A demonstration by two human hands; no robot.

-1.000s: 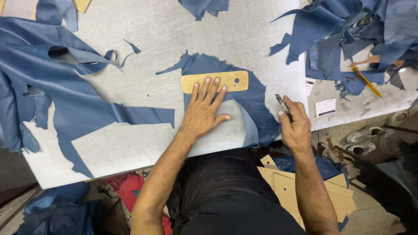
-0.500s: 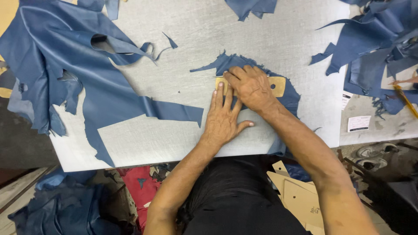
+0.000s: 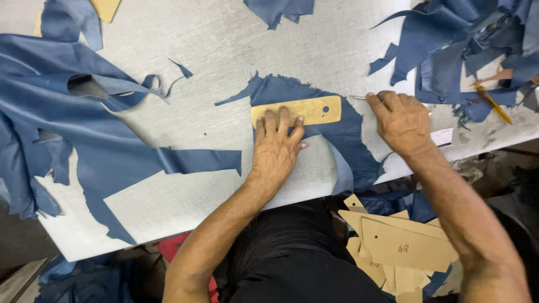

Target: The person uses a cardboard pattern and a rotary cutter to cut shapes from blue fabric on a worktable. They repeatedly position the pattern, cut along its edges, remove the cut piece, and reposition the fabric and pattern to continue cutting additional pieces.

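Observation:
My left hand (image 3: 276, 147) lies flat with its fingers spread. It presses on the near left end of a long yellow-brown card template (image 3: 317, 109) with a small hole at its right end. The template rests on an irregular piece of blue leather (image 3: 351, 147) on the grey-white table (image 3: 224, 50). My right hand (image 3: 400, 120) is curled shut on a thin metal-tipped tool (image 3: 359, 97). The tool's tip sticks out to the left, just beyond the template's right end, at the edge of the leather.
A large cut-up blue leather hide (image 3: 67, 134) covers the table's left side. Several blue scraps (image 3: 466, 45) are heaped at the back right, with a yellow pencil-like stick (image 3: 494, 104) and a white tag (image 3: 442, 137). Brown card patterns (image 3: 404, 247) are stacked below the table edge.
My right hand came up from the table's near edge, passed over the template, and now sits at its right end with the tool. My left hand stayed pressed on the template.

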